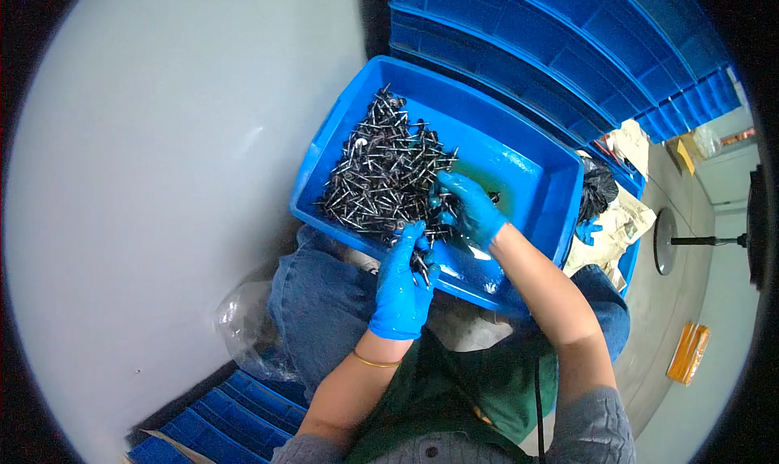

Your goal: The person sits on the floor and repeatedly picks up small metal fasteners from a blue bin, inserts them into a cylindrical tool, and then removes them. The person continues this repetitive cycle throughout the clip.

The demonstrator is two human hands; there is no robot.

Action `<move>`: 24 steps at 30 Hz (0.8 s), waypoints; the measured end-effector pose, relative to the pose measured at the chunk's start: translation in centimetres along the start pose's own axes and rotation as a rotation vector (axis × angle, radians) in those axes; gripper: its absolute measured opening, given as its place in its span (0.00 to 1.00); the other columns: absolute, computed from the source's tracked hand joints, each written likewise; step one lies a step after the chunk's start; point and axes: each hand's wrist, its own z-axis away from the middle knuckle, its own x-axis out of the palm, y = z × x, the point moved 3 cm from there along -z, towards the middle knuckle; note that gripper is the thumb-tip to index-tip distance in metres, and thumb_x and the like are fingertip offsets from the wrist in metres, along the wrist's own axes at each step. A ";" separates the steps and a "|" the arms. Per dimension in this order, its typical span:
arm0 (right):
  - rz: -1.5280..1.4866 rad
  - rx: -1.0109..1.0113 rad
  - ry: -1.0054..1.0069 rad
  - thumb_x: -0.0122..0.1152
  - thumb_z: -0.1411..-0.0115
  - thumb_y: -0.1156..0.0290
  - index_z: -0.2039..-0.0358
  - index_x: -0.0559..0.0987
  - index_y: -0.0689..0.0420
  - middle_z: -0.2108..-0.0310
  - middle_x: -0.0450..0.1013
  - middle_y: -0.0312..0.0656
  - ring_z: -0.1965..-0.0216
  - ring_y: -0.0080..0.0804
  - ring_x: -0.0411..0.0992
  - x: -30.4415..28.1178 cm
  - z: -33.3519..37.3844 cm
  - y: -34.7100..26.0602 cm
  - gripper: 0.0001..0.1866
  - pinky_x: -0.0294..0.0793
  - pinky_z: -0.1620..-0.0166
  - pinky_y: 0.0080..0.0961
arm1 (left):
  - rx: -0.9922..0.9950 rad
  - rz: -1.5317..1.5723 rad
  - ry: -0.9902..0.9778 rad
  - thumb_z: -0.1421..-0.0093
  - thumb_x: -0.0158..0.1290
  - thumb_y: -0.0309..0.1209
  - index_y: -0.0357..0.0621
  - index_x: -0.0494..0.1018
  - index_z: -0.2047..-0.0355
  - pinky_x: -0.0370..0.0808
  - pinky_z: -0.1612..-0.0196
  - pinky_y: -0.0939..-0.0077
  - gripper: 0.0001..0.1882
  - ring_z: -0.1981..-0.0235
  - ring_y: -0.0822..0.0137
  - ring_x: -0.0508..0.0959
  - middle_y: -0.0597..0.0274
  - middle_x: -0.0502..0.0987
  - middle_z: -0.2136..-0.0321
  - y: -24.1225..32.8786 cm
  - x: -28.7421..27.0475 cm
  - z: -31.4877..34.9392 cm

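A heap of small metal pins with dark round heads (381, 168) fills the left half of a blue plastic bin (560, 172). My left hand (402, 289), in a blue glove, is at the bin's near rim, its fingers curled round a few of these pins. My right hand (475, 208), gloved too, is inside the bin at the right edge of the heap. Its fingers are bent round several pins, and the fingertips are partly hidden among them. Wet, brownish liquid (487, 180) shows on the bin floor beside the right hand.
Stacked blue crates (527, 42) stand behind the bin, and a white wall (178, 139) rises at left. To the right are a black plastic bag (596, 186) and crumpled paper (613, 233). My denim-covered knees (316, 293) lie under the bin's near side. More blue crates (235, 415) sit lower left.
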 end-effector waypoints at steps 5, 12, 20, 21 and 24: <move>0.991 -0.588 0.075 0.53 0.54 0.62 0.67 0.73 0.55 0.74 0.70 0.41 0.74 0.31 0.69 1.1 -6.5 1.1 0.14 0.67 0.71 0.27 | 0.083 0.103 0.107 0.50 0.49 0.30 0.46 0.69 0.75 0.63 0.82 0.87 0.03 0.82 0.78 0.66 0.69 0.69 0.81 1.1 0.5 -0.1; 1.964 -0.361 0.128 0.48 0.56 0.69 0.78 0.74 0.57 0.75 0.70 0.47 0.72 0.42 0.70 6.8 -10.3 0.4 0.08 0.69 0.71 0.35 | 0.149 0.132 0.136 0.49 0.46 0.30 0.47 0.69 0.68 0.65 0.76 0.86 0.07 0.76 0.76 0.67 0.69 0.67 0.80 2.9 0.2 0.3; 1.639 -0.556 -0.070 0.50 0.55 0.68 0.76 0.73 0.57 0.74 0.69 0.42 0.73 0.37 0.69 5.3 -6.0 -1.9 0.07 0.68 0.70 0.28 | 0.251 0.047 0.115 0.48 0.45 0.31 0.47 0.66 0.60 0.66 0.73 0.82 0.13 0.75 0.75 0.67 0.70 0.67 0.77 3.2 0.1 -0.1; 1.327 -0.581 -0.078 0.52 0.55 0.68 0.76 0.73 0.57 0.74 0.69 0.41 0.73 0.33 0.68 4.8 -4.0 -2.2 0.07 0.68 0.70 0.26 | 0.228 0.017 0.108 0.48 0.46 0.32 0.48 0.65 0.60 0.66 0.72 0.81 0.14 0.75 0.75 0.67 0.71 0.67 0.76 3.1 0.4 0.0; 0.910 -0.563 -0.082 0.55 0.55 0.70 0.71 0.73 0.58 0.74 0.69 0.42 0.71 0.26 0.68 4.9 1.9 -2.6 0.09 0.68 0.67 0.21 | 0.194 -0.045 0.004 0.49 0.46 0.30 0.47 0.65 0.60 0.66 0.73 0.82 0.14 0.76 0.76 0.66 0.69 0.67 0.74 2.7 0.6 0.1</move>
